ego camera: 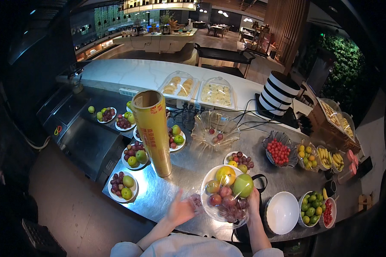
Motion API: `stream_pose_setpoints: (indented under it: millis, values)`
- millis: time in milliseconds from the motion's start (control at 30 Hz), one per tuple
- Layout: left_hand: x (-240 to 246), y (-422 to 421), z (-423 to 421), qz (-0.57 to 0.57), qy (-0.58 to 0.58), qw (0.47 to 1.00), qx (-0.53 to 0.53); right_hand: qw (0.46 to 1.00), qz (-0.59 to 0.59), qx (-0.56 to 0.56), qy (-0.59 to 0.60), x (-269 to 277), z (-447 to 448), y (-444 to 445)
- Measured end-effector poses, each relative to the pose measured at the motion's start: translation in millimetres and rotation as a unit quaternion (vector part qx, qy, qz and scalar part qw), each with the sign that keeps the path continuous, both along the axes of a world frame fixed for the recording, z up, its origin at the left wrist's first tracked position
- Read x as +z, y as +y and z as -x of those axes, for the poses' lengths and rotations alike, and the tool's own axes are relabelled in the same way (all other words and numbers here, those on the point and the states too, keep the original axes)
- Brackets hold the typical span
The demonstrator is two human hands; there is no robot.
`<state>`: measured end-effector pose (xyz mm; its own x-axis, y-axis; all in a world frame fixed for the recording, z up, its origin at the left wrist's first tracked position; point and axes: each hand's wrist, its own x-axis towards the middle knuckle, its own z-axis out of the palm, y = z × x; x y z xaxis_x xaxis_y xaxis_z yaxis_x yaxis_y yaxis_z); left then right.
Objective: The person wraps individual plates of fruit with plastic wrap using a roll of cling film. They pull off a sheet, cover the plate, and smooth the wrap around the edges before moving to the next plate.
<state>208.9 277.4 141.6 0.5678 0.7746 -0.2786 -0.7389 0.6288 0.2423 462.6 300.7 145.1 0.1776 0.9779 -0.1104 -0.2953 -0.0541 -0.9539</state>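
Near the counter's front edge, my right hand (253, 203) grips the right rim of a white plate of mixed fruit (212, 213), which is tilted towards me. Clear plastic film covers the green, yellow and dark red fruit on it. My left hand (181, 209) is at the plate's left side, fingers apart, beside a loose crumpled end of the film. Whether its fingertips touch the film cannot be told. A tall yellow roll of cling film (152, 138) stands upright on the steel counter (186, 180), left of the plate. Another plate of grapes and fruit (226, 159) lies just behind.
Several fruit plates (135, 191) stand at left. A clear glass bowl (201, 138) with a few grapes is behind; bowls of cherry tomatoes (278, 152) and limes (311, 208) and an empty white bowl (282, 213) are at right. Black cables (241, 112) run along the back.
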Motion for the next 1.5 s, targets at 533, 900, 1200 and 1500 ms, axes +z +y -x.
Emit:
stream_pose_setpoints:
  millis: [533,900,1200,1500]
  values:
    - [12.8,-1.6,-17.2,-0.035,0.321,0.897,0.302,0.998,0.014,-0.01,0.062,-19.1,-4.4,-8.5]
    - [-102.5,7.2,-88.8,-0.015,-0.103,0.991,0.084,0.992,0.081,-0.006,0.098,-10.5,53.1,-15.2]
    - [-104.3,-26.7,-60.6,0.079,-0.09,0.992,0.028,0.998,0.048,-0.027,0.006,27.5,67.8,-12.0]
    - [26.9,21.9,10.7,-0.293,0.362,0.83,0.308,0.998,0.049,-0.018,-0.026,21.2,46.7,-15.0]
